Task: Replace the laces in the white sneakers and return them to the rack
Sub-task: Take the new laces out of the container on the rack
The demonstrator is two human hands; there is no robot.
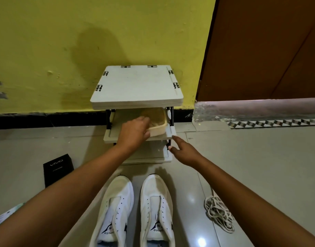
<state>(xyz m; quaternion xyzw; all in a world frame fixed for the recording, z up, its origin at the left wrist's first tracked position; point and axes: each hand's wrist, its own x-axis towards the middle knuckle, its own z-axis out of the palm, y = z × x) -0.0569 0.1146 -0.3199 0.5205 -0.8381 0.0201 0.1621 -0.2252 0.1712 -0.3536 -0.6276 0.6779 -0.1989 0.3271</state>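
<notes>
My left hand (135, 130) grips the near-left corner of the beige plastic container (157, 122) on the rack's (137, 86) middle shelf, thumb on its front wall, fingers over the rim. My right hand (184, 152) hovers open, fingers extended, just beside the shelf's right front corner, holding nothing.

Risks, as I judge them: the container sits tight under the top shelf, so lifting it while pulling could catch the rim on the board above. It is gripped by one corner only, so it could tilt or twist and spill whatever brownish stuff is inside; I can't make out what that is. The rack looks light and could shift if I tug hard. The right hand is near enough to steady it.

The white sneakers (135, 211) stand side by side on the floor at lower centre of frame, toes toward the rack, just in front of its bottom shelf. Eyelets are bare, no laces in, tongues loose, uppers slightly yellowed at the toes. A tangled pile of off-white laces (219, 213) lies on the tiles at lower right, apart from the shoes. Whether old or new, can't tell. A black phone box (57, 169) sits at left.
</notes>
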